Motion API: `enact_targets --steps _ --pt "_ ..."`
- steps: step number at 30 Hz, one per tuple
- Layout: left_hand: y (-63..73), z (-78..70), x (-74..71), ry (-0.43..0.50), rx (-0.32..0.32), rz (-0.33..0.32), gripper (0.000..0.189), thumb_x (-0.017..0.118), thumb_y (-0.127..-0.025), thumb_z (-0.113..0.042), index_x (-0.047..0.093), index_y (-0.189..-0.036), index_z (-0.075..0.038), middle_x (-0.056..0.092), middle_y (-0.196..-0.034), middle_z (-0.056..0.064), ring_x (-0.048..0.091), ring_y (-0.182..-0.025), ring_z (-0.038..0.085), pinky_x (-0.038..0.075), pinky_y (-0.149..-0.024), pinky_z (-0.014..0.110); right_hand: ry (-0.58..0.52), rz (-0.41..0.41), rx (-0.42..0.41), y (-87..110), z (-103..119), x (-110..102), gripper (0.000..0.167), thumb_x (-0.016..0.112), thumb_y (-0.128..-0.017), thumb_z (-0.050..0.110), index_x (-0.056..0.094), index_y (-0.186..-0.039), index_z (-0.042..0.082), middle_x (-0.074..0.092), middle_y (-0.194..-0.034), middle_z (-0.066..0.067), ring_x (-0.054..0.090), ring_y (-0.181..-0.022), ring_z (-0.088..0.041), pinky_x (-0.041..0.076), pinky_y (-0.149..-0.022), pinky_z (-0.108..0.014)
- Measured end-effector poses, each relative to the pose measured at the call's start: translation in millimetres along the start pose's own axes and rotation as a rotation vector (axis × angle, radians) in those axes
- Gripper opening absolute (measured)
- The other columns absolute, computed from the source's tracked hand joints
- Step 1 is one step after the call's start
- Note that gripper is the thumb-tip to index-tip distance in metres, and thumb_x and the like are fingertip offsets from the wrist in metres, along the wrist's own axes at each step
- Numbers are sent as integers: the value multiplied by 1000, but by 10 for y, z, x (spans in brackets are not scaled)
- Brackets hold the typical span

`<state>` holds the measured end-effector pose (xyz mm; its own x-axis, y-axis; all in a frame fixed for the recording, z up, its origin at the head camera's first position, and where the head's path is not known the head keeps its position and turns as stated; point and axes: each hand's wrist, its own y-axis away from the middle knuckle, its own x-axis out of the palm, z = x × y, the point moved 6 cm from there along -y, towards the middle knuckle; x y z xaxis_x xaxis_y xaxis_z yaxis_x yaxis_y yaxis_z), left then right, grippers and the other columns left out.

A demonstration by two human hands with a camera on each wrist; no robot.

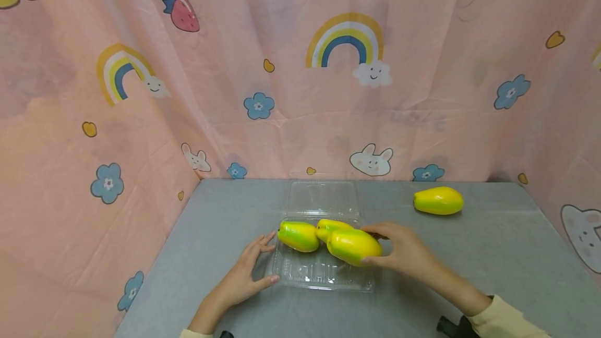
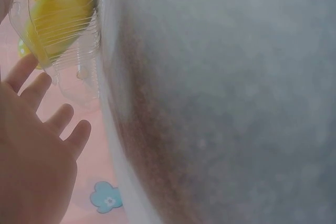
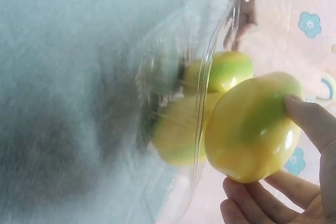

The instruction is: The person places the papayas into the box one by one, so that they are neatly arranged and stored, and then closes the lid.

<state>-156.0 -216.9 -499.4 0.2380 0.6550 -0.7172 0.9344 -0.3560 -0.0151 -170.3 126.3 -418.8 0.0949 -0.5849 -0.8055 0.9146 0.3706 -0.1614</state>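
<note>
Currently pinching a glossy yellow-green oval fruit [image 1: 354, 247] in the right hand [image 1: 405, 252] above a clear plastic clamshell box [image 1: 310, 276], with the left hand [image 1: 241, 279] spread at its left edge, possibly risking a roll against two similar yellow-green fruits [image 1: 298, 237] if released off-balance.

1. The left grip [image 1: 241, 277] is held with its fingers slightly spread and nearly straight, the thumb set apart from them.
2. The right grip [image 1: 404, 251] is curved in a hold, its thumb set opposite the fingers.
3. The left forearm [image 1: 207, 313] and right forearm [image 1: 457, 288] are slanted forward and inward.
</note>
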Motion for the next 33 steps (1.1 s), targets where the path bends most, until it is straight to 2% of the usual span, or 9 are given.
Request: enact_targets --steps 19,25,33 --pt "-1 -3 5 4 -19 6 68 75 -83 -48 45 -140 -27 22 -166 -8 15 -155 34 25 -116 70 -60 12 26 -23 242 283 63 88 -70 40 68 -122 11 71 -111 4 64 -99 -10 57 -91 -40" --pt "-6 3 7 5 -18 6 74 75 -83 -49 42 -145 -25 23 -166 -8 16 -155 35 25 -115 71 -91 26 66 -44 286 375 64 88 -69 44 68 -122 13 71 -115 3 63 -101 -11 56 -94 -42" --pt "-5 7 6 12 -12 9 76 75 -83 -49 40 -146 -24 23 -166 -8 16 -155 34 25 -115 71 -89 9 48 -51 354 469 65 88 -68 44 69 -121 12 71 -117 2 65 -104 -13 56 -96 -43"
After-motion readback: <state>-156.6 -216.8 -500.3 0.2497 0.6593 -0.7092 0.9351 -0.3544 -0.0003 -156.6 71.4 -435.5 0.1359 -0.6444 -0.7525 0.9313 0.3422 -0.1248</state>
